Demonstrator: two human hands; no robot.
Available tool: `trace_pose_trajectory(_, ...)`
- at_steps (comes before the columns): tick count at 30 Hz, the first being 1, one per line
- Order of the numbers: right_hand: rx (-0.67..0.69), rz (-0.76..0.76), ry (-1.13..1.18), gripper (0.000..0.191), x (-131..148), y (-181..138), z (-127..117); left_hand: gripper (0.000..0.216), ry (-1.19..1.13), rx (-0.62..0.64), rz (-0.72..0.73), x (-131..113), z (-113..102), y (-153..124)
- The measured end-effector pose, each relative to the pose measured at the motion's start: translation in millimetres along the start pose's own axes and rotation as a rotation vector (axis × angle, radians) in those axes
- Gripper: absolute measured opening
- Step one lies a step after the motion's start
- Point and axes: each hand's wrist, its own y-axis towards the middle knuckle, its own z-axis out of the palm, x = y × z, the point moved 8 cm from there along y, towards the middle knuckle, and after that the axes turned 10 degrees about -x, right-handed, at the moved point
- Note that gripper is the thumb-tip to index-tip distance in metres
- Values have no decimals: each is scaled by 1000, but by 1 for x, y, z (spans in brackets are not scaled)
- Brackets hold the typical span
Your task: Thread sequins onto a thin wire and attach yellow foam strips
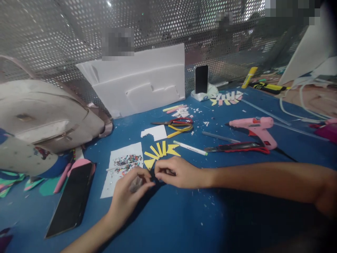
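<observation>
My left hand [131, 188] is closed in a pinch, thumb and index finger nearly meeting; what they hold, if anything, is too small to make out. Close beside it my right hand [179, 172] is curled shut too, its fingertips almost touching the left ones. Just beyond the fingers several yellow foam strips [154, 151] lie fanned out, with a yellow notched piece [173, 150] to their right and a yellow triangle [149, 164] by my fingertips. Left of these a white sheet [107, 188] carries loose multicoloured beads or sequins [127, 160] and a thin white stick.
A phone [70, 200] lies at left, near a pale backpack [47, 109]. Ahead are scissors [181, 121] and a marker [191, 148]; at right, a box cutter [237, 147] and a pink glue gun [254, 123] with its cord. White foam board [142, 84] leans against perforated metal.
</observation>
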Motion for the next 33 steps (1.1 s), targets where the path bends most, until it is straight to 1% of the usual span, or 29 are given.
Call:
trace_pose_trajectory(3, -42, 51, 102, 13, -4, 1, -4, 6, 55, -8, 45, 2, -13, 12)
trace_pose_trajectory(4, -48, 57, 116, 14, -5, 1, -4, 5, 74, 16, 57, 2, -15, 16)
trace_pose_trajectory(6, -62, 65, 142, 15, -4, 2, -6, 1, 98, 129, 80, 1, -10, 20)
trace_pose_trajectory(9, -85, 66, 161, 15, -2, 2, -8, 4, 127, 257, 105, 0, 1, 20)
trace_pose_trajectory(14, -116, 50, 179, 15, 2, 1, -11, 2, 172, 328, 92, 6, 16, 14)
trace_pose_trajectory(18, -115, 29, 191, 17, 4, 0, -11, 8, 167, 371, 57, 8, 21, 14)
trace_pose_trajectory(21, -133, 15, 190, 16, 4, -1, -12, 9, 145, 364, 32, 4, 19, 16)
trace_pose_trajectory(23, -169, 8, 186, 16, 3, -2, -15, 10, 112, 340, 14, -3, 18, 17)
trace_pose_trajectory(26, -252, -4, 175, 17, 2, -1, -22, 12, 49, 269, -25, -14, 21, 15)
trace_pose_trajectory(29, -325, -13, 165, 18, 0, -1, -28, 11, -13, 189, -48, -25, 30, 5)
trace_pose_trajectory(31, -344, -9, 162, 19, -1, -1, -28, 9, -78, 218, -17, -34, 41, -7)
trace_pose_trajectory(33, -334, -15, 150, 19, 1, -3, -26, 10, -132, 250, 15, -39, 47, -16)
